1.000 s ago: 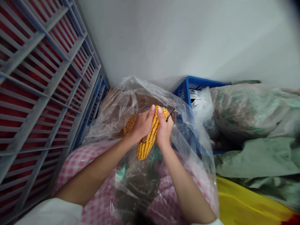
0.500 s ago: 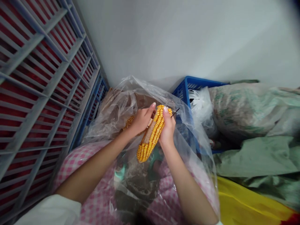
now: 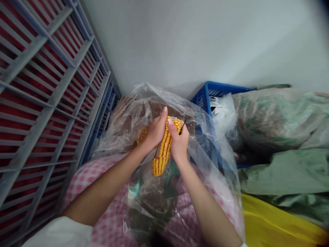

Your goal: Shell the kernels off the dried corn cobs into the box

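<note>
An ear of corn (image 3: 162,155) with rows of yellow kernels is held tilted between both hands, above an opened clear plastic bag (image 3: 151,92). My left hand (image 3: 156,131) is closed against the ear's left side, thumb pointing up, and it covers most of the bare strip there. Around the upper right side of the ear my right hand (image 3: 180,140) is wrapped, its thumb pressed near the top end. A thin dark rod (image 3: 183,125) sticks out by the right fingers; its kind is unclear. Loose corn kernels (image 3: 142,135) lie in the bag behind my left wrist.
A large slatted plastic crate (image 3: 48,106) stands upright at the left. On the right, a blue crate (image 3: 207,90) holds white plastic bags (image 3: 223,111), beside a full woven sack (image 3: 272,118). Green cloth (image 3: 282,171) and yellow fabric (image 3: 269,219) lie nearer. A pale wall (image 3: 180,41) rises behind.
My left hand has come up and right, from beside the bare strip onto the ear. The right hand and the ear's top have shifted slightly left, and the ear stands steeper.
</note>
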The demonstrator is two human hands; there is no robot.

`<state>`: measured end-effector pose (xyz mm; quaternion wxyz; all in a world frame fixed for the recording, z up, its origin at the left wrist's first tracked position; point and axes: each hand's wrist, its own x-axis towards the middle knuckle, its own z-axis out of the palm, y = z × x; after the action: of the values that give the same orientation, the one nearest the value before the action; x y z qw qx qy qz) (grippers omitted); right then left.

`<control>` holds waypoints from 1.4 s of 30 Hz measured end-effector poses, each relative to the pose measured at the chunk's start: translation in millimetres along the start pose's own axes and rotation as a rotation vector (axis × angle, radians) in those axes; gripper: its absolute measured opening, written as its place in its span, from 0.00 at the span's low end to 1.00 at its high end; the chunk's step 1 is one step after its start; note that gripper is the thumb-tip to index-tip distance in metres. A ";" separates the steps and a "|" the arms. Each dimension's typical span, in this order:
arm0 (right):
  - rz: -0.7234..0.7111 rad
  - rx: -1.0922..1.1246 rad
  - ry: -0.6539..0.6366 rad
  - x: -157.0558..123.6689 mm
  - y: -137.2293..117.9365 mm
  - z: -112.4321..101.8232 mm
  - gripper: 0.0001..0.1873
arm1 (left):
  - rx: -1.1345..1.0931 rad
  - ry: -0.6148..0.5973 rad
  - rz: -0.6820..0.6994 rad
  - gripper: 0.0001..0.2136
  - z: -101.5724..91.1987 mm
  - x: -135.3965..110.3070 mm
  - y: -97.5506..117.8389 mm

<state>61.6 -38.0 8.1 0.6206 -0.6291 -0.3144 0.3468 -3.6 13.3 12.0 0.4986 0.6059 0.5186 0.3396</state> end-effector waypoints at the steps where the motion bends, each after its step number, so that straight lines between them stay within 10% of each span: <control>1: 0.007 -0.003 -0.003 -0.3 1.6 1.9 0.14 | 0.010 0.032 0.027 0.28 -0.3 -0.9 -1.8; 18: 0.177 0.296 -0.021 0.9 11.5 -2.8 0.15 | 0.352 0.028 0.455 0.26 -9.7 6.8 -13.5; 31: 0.128 0.174 -0.085 7.2 4.3 -6.5 0.15 | 0.243 -0.045 0.167 0.30 -22.9 15.0 2.1; 42: 0.207 0.151 -0.173 5.3 16.2 -2.3 0.15 | 0.556 -0.139 0.342 0.28 -29.5 4.0 5.4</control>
<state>65.9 -35.4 -8.4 0.5978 -0.5774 -0.2730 0.4845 -28.5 24.8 24.8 0.2842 0.8187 0.4470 0.2217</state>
